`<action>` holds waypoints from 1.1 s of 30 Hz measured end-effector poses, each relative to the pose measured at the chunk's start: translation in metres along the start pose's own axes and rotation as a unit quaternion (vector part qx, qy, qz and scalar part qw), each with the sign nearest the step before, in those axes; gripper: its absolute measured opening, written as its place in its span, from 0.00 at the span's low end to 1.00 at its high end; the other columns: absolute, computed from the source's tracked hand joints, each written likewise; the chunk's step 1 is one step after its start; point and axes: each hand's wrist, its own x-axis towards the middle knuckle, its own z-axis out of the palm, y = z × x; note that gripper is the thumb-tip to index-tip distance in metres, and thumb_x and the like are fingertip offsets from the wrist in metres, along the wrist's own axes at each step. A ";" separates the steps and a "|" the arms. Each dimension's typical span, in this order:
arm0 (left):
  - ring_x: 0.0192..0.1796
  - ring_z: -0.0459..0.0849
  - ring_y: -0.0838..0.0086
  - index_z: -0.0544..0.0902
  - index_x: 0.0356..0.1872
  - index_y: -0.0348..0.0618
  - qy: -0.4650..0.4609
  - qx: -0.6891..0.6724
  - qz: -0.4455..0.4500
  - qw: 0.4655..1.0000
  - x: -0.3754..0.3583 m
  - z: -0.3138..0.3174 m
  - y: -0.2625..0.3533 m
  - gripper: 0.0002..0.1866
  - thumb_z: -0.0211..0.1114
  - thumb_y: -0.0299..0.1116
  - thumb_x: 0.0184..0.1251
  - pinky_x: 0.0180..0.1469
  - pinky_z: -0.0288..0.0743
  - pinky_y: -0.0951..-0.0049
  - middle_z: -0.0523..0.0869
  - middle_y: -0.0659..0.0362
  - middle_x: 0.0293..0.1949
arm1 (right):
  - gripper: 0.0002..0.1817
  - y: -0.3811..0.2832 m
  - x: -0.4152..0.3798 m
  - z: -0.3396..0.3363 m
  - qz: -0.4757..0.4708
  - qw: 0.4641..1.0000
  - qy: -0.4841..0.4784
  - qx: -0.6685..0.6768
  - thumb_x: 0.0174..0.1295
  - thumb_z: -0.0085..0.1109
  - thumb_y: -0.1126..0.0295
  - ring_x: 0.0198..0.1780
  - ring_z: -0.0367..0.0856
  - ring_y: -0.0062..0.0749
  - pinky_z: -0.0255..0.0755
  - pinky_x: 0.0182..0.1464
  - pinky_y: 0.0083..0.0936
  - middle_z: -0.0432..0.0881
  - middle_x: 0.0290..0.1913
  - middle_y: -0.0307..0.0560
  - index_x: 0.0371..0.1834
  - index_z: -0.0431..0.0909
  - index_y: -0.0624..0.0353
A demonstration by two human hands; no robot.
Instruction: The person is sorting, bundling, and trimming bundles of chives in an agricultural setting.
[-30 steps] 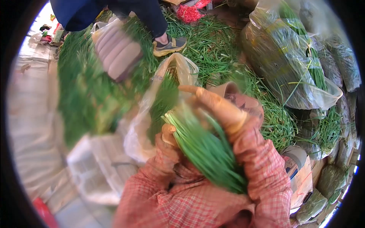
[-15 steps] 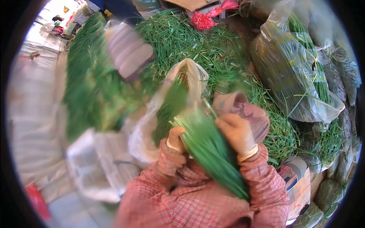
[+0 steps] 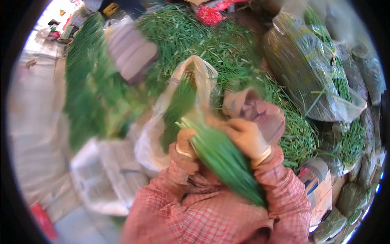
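A bunch of green chives (image 3: 227, 158) slants in front of my chest, its pale ends up and to the left, its green tips down against my checked shirt. My left hand (image 3: 186, 142) is closed round the bunch near the pale ends. From the other side my right hand (image 3: 248, 138) reaches over the upper end with bent fingers on the chives; its fingertips are blurred. Both hands wear thin pale gloves with a band at the wrist. Just beyond the hands lies an open clear plastic bag (image 3: 148, 148) with more chives in it.
Loose chives (image 3: 199, 36) cover the floor ahead, with a dense heap (image 3: 87, 89) at left. A ridged mauve object (image 3: 132, 53) lies on them. Large plastic-wrapped bundles (image 3: 296, 69) stand at right. A white bag or crate (image 3: 107, 175) sits lower left, a cardboard box (image 3: 321, 195) lower right.
My right hand has moved slightly left, with its fingers now over the pale ends of the bunch. My left hand still grips it. The whole view has shifted a little.
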 end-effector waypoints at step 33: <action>0.40 0.68 0.73 0.69 0.46 0.49 -0.230 -0.084 0.245 0.938 0.050 0.126 0.072 0.17 0.57 0.34 0.53 0.50 0.67 0.66 0.72 0.63 0.38 | 0.10 -0.018 -0.130 -0.073 -0.135 0.947 0.272 -0.100 0.51 0.62 0.68 0.36 0.76 0.46 0.70 0.40 0.32 0.77 0.32 0.51 0.35 0.78 0.60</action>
